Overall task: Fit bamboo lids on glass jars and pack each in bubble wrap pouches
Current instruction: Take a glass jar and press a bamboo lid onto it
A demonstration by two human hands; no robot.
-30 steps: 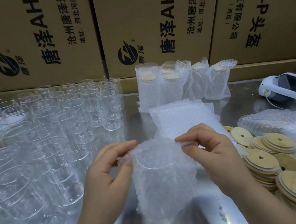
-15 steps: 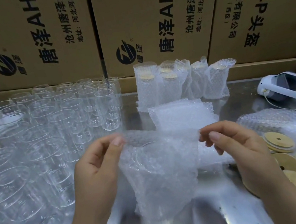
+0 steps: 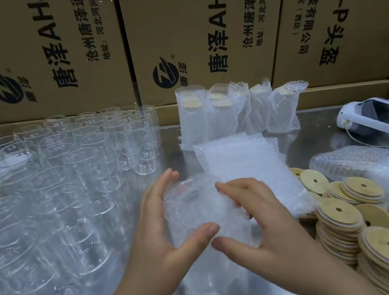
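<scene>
A glass jar inside a bubble wrap pouch [image 3: 198,213] stands at the centre of the steel table. My left hand [image 3: 160,229] curls round the pouch's top from the left, thumb in front and fingers behind. My right hand [image 3: 258,221] holds it from the right, fingers laid over the pouch top and thumb low in front. No bamboo lid shows in this jar. Several bare glass jars [image 3: 70,177] crowd the left side. Stacks of bamboo lids [image 3: 354,231] lie on the right. A pile of flat pouches [image 3: 241,162] lies just behind my hands.
Several packed, lidded jars in pouches [image 3: 234,115] stand at the back. Cardboard boxes [image 3: 195,32] wall off the rear. A white tape dispenser-like device [image 3: 374,116] and a roll of bubble wrap [image 3: 369,165] sit at the right. The steel table [image 3: 169,141] shows between things.
Both hands moved from pinching the pouch's mouth apart to closing round the top of the wrapped jar. The pouch mouth is now pressed down over the jar.
</scene>
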